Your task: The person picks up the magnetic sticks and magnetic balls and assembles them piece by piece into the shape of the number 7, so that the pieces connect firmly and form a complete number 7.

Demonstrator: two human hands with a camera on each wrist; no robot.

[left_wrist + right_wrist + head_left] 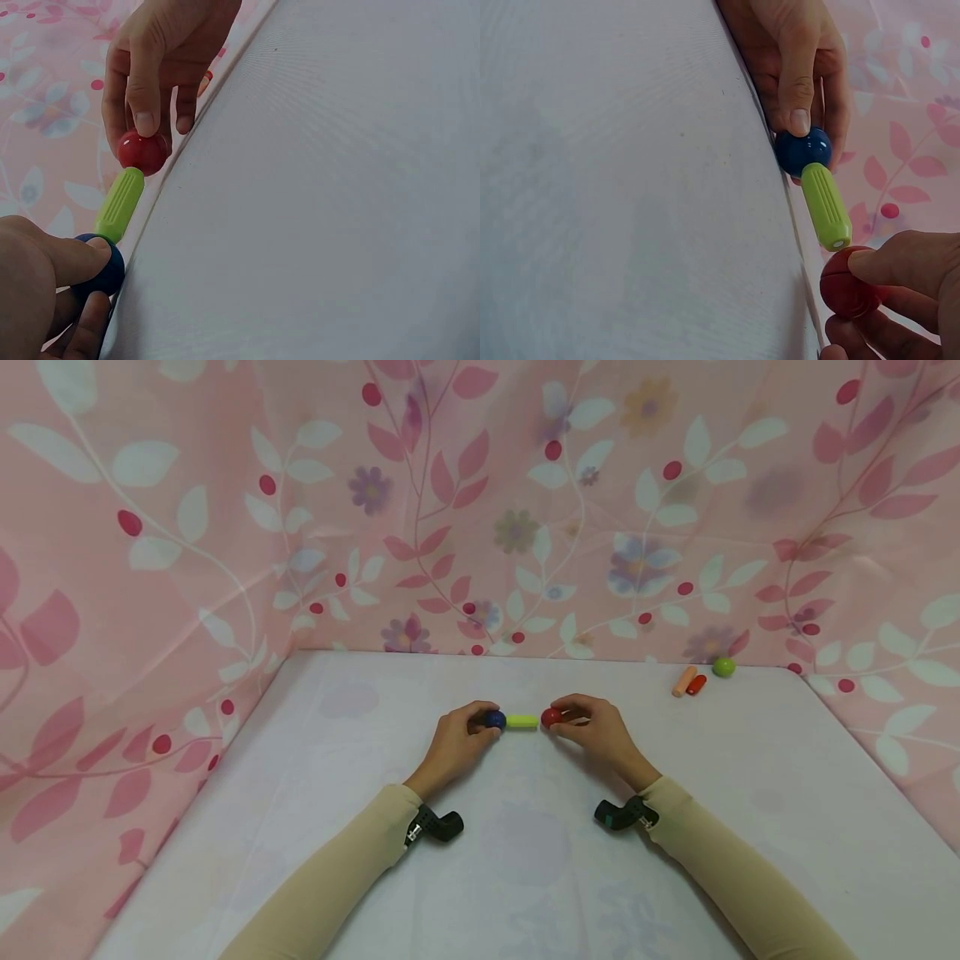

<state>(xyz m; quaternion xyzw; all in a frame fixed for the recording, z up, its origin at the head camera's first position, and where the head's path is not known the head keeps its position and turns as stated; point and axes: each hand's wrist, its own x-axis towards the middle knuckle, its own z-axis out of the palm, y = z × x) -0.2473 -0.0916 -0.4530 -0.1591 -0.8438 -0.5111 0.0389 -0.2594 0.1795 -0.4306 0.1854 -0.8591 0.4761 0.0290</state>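
Between thumb and fingers, my left hand pinches a dark blue ball. A ridged yellow-green rod sticks out from that ball toward the right. My right hand pinches a red ball at the rod's far end. In the right wrist view the rod shows a pale spot on its end face, close beside the red ball. Whether rod and red ball touch I cannot tell. The left wrist view shows the thumb pressed on the blue ball.
At the back right of the white table lie an orange rod, a shorter red rod and a green ball. A pink floral cloth hangs behind the table. Each wrist carries a small black camera.
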